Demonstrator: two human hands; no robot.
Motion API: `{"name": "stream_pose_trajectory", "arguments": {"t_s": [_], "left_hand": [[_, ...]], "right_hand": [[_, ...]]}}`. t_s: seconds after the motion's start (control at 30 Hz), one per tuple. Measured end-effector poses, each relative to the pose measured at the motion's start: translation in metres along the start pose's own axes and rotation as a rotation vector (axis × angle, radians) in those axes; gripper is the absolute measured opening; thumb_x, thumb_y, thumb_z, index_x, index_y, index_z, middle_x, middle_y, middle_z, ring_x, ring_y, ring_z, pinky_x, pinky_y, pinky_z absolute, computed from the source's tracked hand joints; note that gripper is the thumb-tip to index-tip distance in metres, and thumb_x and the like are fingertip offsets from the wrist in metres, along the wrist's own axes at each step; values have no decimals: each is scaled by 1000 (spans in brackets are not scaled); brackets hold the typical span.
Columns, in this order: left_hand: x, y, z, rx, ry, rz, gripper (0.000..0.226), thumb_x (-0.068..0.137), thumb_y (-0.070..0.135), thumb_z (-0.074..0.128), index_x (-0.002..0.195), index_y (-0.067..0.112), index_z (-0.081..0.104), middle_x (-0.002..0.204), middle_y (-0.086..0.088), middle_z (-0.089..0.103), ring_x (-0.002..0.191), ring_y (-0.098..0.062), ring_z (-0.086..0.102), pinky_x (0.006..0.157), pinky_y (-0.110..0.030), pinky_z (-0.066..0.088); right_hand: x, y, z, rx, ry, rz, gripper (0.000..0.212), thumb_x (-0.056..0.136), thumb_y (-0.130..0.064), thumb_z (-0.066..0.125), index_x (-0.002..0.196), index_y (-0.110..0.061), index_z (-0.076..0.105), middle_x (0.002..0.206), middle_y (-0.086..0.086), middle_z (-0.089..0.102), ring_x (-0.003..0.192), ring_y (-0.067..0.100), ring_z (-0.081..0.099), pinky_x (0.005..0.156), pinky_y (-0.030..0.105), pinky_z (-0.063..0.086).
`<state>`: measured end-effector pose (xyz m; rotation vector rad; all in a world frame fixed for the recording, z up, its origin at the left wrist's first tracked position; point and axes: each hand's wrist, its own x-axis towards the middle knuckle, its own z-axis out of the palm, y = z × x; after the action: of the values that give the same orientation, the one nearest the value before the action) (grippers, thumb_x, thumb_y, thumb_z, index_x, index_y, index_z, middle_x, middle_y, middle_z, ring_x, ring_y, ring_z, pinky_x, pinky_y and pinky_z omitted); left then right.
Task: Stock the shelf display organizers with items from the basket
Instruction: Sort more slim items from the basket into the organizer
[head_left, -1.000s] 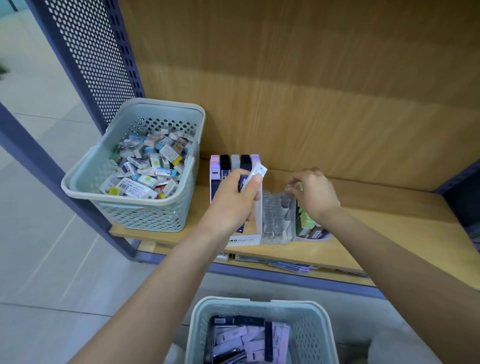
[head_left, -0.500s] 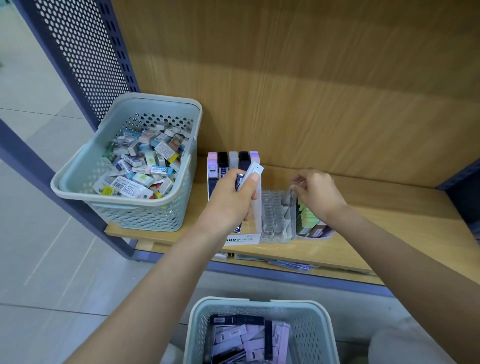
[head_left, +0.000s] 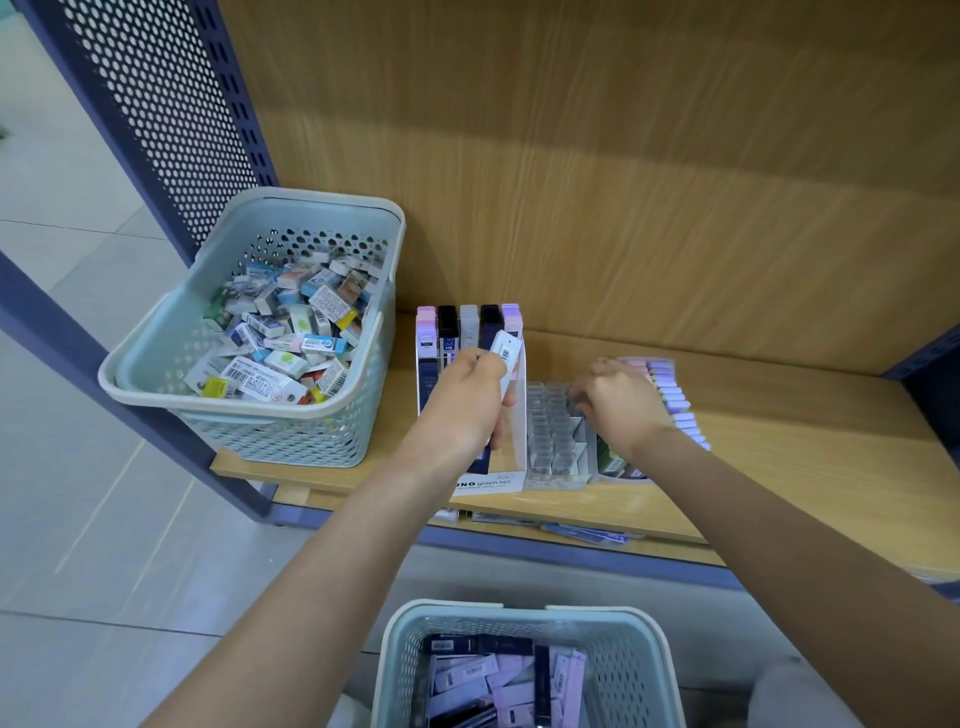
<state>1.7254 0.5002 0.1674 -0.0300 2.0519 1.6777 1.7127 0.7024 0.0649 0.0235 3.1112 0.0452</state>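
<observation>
My left hand (head_left: 467, 400) grips a slim white pack (head_left: 506, 353) with a barcode, tilted over the white display box (head_left: 493, 480). That box holds upright pink, black, grey, navy and lilac packs. Beside it on the right stands a clear divided organizer (head_left: 550, 441). My right hand (head_left: 618, 405) is past that organizer, with its fingers curled on the left end of a row of lilac packs (head_left: 675, 400). The grey basket (head_left: 405, 654) below me holds more slim white, lilac and dark packs.
A second grey basket (head_left: 156, 374) full of small erasers sits at the left end of the wooden shelf (head_left: 805, 467). A perforated blue side panel (head_left: 171, 104) rises behind it. Loose flat packs (head_left: 587, 532) lie on the ledge under the shelf edge.
My right hand has shifted right, from the clear organizer's edge to the row of lilac packs now showing beside it. The left hand keeps the white pack over the display box.
</observation>
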Motion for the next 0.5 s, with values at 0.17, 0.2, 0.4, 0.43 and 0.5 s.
{"name": "stream_pose_trajectory", "arguments": {"t_s": [0.17,0.2,0.4,0.43,0.5], "left_hand": [[5,-5,2,-14,-32,-20,16,97,14,33,101,15,49,73,-6,52,57,-18,44,70,-35,41],[5,-6,3,3,-48,3,16,98,14,35,108,15,47,77,-4,54,55,-16,44,66,-32,42],[-2,-11,0,97,-149,117,18,97,17,50,112,14,58,85,0,67,61,-12,50,58,-20,48],[-3,-11,0,121,-155,120,18,96,18,52,111,14,59,91,-6,69,62,-12,52,59,-21,48],[-5,-10,1,148,-160,122,14,94,21,55,107,16,59,99,-14,68,60,-11,53,56,-20,48]], "right_hand": [[-5,-5,-2,-107,13,-53,34,89,0,48,115,-19,61,107,2,65,111,22,45,89,29,31],[-9,-8,-8,-3,59,-37,35,92,-2,46,122,-16,57,109,4,64,112,23,46,91,29,33],[-45,-48,-74,1244,143,93,22,100,-20,42,112,-15,59,96,-2,66,84,5,65,74,14,51],[-51,-51,-82,1306,92,70,20,99,-18,44,108,-13,61,91,0,67,79,7,66,72,16,52],[-60,-51,-89,1337,21,33,13,94,-12,53,101,-11,63,82,6,68,70,11,68,66,18,53]]}}
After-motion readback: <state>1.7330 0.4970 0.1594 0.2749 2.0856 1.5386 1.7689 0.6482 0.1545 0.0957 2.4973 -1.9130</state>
